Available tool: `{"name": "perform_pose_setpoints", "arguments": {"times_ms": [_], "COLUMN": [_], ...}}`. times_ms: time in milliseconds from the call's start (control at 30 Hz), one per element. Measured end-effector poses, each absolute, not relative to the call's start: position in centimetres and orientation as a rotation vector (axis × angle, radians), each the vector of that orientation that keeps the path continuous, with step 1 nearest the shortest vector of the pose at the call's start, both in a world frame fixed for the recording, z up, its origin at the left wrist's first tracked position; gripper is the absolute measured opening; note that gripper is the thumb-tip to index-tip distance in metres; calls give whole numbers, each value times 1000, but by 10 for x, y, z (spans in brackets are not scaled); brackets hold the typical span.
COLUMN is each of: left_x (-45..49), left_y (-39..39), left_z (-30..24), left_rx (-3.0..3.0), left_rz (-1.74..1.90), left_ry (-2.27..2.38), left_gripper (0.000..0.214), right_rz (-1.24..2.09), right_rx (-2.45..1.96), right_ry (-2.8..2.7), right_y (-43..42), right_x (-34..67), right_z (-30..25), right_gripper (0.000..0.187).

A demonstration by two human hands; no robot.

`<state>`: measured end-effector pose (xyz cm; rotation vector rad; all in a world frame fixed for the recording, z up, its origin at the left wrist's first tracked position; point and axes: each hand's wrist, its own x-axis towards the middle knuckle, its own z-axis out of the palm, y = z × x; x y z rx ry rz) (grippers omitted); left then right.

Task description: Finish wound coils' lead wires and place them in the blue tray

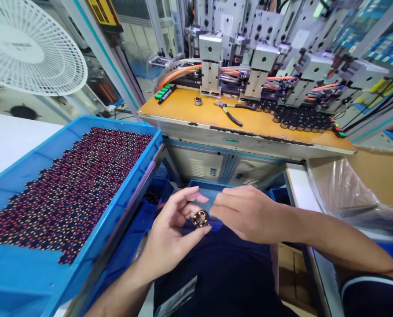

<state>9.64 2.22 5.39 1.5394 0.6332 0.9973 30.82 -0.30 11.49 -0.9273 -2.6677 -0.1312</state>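
My left hand [170,231] pinches a small round copper-wound coil part [200,218] between thumb and fingers, low in the middle of the view over my lap. My right hand [247,211] comes in from the right, its fingertips touching the same part. To the left a big blue tray [135,176] holds several dark, pink-edged parts [71,189] of the same kind, packed in a flat layer.
An orange-topped machine bench [189,108] stands ahead with pliers [231,112], a loose ring part [198,101], a marker and a row of dark parts [297,119] under grey actuators. A white fan [27,46] is at far left, clear plastic bagging [344,189] at right.
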Motion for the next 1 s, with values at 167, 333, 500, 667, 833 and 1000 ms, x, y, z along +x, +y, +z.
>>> {"name": "perform_pose_setpoints", "arguments": {"times_ms": [167, 333, 500, 667, 833, 1000], "left_x": [100, 100, 97, 95, 97, 102], "left_y": [21, 18, 17, 17, 19, 21], "left_z": [47, 47, 45, 44, 45, 44], "left_rx": [1558, 1607, 1704, 1728, 1624, 1418], "left_rz": [1069, 1135, 1144, 1162, 1166, 1173], "left_ry": [618, 630, 706, 698, 695, 578], "left_gripper": [68, 73, 73, 73, 73, 74], "right_rz": [-122, -112, -200, -300, -22, 204], "right_rx": [-1006, -1043, -1066, -1039, -1051, -1026], "right_ry": [-2581, -2685, -2598, -2664, -2621, -2466], "right_y": [-10, -11, -16, -17, -21, -31], "right_x": [307, 310, 303, 301, 306, 301], "right_z": [117, 110, 108, 108, 99, 99], "right_gripper": [27, 30, 28, 28, 27, 29]}}
